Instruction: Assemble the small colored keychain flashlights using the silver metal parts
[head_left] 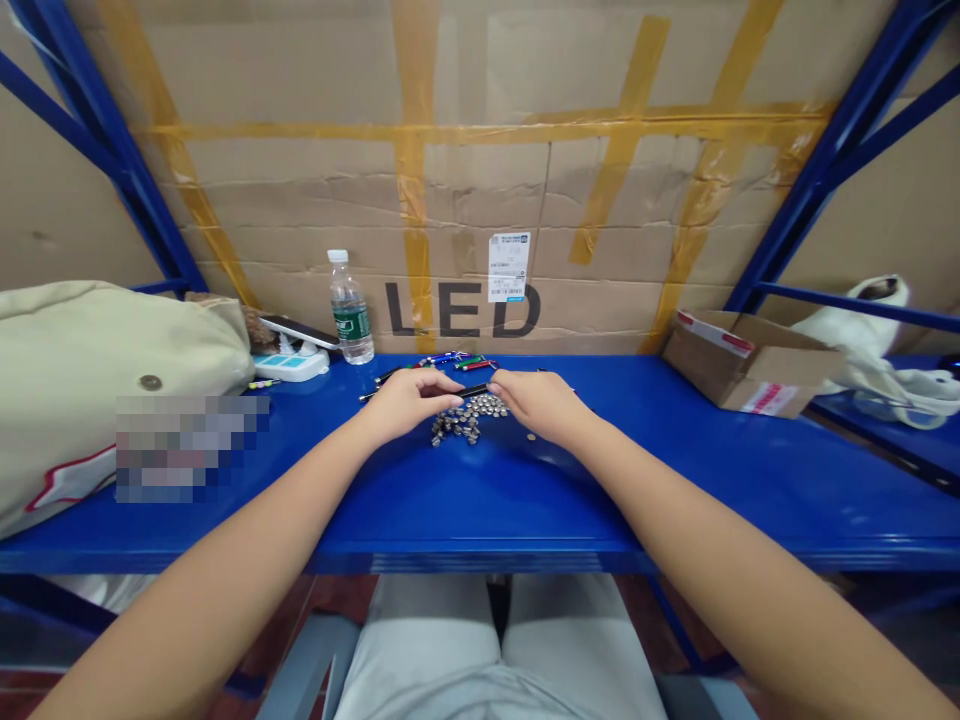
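My left hand [414,402] and my right hand [538,402] meet over the blue table, each pinching one end of a slim black pen-like rod [474,391]. The rod lies almost level between my fingertips. Just below it is a loose pile of small silver metal pieces [459,426], too small to name surely. One single piece [531,437] sits apart, beneath my right hand. Behind my hands are several slim coloured rods, among them a red one [480,366] and a blue one [444,357]. More dark rods are partly hidden by my left hand.
A water bottle [351,310] stands at the back left, beside a white power strip [292,364] with a phone [300,331] over it. A cream bag [112,340] takes up the left side. An open cardboard box [750,365] is at right. Taped cardboard [600,300] walls the back.
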